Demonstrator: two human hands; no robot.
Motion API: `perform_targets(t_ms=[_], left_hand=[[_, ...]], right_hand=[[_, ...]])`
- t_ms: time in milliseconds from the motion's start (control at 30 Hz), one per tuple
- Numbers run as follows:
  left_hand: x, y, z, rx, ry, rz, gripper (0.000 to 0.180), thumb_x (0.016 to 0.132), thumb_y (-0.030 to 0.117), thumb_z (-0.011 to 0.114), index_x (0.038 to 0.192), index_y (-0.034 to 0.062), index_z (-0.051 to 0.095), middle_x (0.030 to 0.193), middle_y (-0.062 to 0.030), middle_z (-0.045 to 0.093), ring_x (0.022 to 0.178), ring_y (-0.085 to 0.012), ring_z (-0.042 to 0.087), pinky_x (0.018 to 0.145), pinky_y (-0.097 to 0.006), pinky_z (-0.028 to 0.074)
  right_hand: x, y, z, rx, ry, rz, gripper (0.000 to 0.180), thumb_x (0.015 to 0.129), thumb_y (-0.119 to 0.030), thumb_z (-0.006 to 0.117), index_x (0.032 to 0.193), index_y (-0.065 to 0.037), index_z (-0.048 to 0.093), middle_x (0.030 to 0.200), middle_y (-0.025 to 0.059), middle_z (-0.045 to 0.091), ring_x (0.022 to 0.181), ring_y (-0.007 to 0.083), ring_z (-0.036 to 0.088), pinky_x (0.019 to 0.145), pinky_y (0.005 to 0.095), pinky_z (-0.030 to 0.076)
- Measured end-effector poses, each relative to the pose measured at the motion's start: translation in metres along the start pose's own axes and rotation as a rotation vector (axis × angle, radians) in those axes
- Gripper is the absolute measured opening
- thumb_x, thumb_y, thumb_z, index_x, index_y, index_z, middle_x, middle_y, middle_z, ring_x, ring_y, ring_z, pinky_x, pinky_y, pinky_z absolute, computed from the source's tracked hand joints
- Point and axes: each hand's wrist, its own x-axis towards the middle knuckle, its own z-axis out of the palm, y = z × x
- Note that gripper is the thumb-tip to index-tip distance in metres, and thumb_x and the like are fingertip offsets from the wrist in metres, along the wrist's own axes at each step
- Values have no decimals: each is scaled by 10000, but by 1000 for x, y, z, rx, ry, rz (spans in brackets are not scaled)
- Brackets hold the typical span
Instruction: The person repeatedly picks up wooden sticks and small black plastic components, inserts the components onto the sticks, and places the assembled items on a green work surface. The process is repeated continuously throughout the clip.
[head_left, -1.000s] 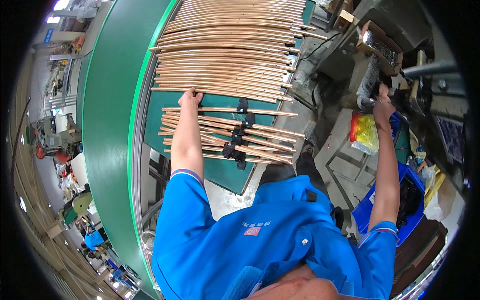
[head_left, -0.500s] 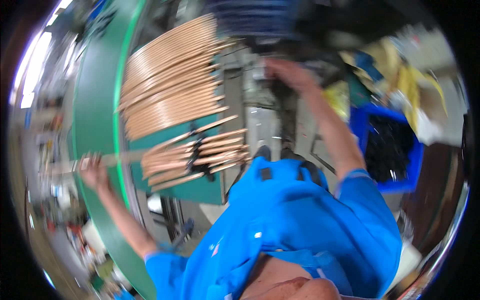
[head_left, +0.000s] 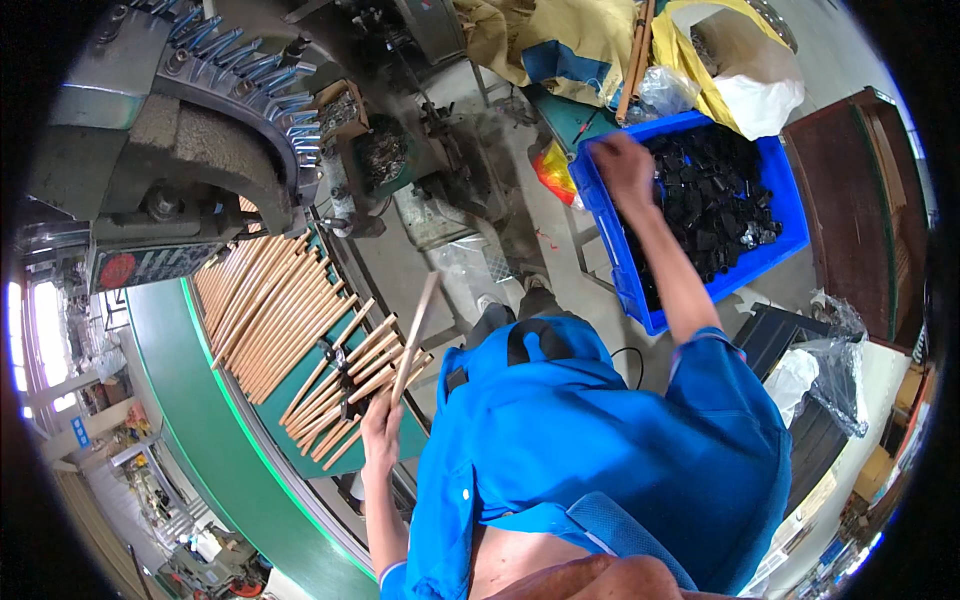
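A pale wooden stick (head_left: 413,340), straight and slim, is gripped at its lower end by the left hand (head_left: 380,428) and held tilted up over the near edge of the green conveyor table (head_left: 200,440), beside the laid-out wooden sticks (head_left: 270,315). The right hand (head_left: 622,165) is lowered into the blue crate (head_left: 770,255) of black parts (head_left: 715,200) at its left rim; its grip cannot be told. Bare floor lies open between table and crate.

Bright even daylight, sharp centre (fisheye-bent, black-vignetted rim)
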Motion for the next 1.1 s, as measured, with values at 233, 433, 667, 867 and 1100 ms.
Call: perform_targets(t_ms=[233, 433, 667, 867, 1100], left_hand=[[83, 77, 1, 125, -209, 50, 241, 925, 246, 562, 1039, 52, 646, 798, -175, 606, 749, -321, 608, 678, -390, 466], [96, 82, -7, 159, -162, 38, 247, 924, 269, 564, 1037, 63, 643, 788, -183, 611, 761, -358, 616, 662, -425, 471], [111, 72, -13, 187, -166, 201, 254, 916, 286, 555, 994, 56, 630, 785, -174, 600, 754, -364, 606, 668, -440, 464], [124, 62, -36, 226, -339, 108, 297, 944, 325, 502, 893, 39, 564, 730, -188, 605, 717, -379, 612, 629, -458, 457], [137, 31, -51, -326, -753, -68, 406, 979, 394, 513, 868, 24, 638, 645, 39, 486, 600, -50, 431, 528, -228, 352]], right_hand=[[5, 138, 27, 104, -145, -60, 294, 750, 18, 665, 1036, -35, 624, 857, 114, 660, 802, 164, 637, 722, 303, 496], [-18, 114, -20, 714, -131, 195, 205, 844, -48, 686, 1023, -3, 597, 833, 5, 584, 831, 87, 557, 726, 238, 452], [-55, -52, -14, 403, -855, -185, 211, 843, -98, 669, 1040, -23, 672, 927, 39, 671, 836, 107, 594, 756, 254, 468], [-41, -91, 17, 345, -938, -393, 196, 818, -93, 692, 996, -13, 671, 865, 53, 668, 803, 125, 590, 735, 264, 467], [-25, -137, 40, 83, -1425, -529, 237, 776, -190, 687, 920, -3, 668, 744, 90, 620, 711, 172, 588, 648, 310, 450]])
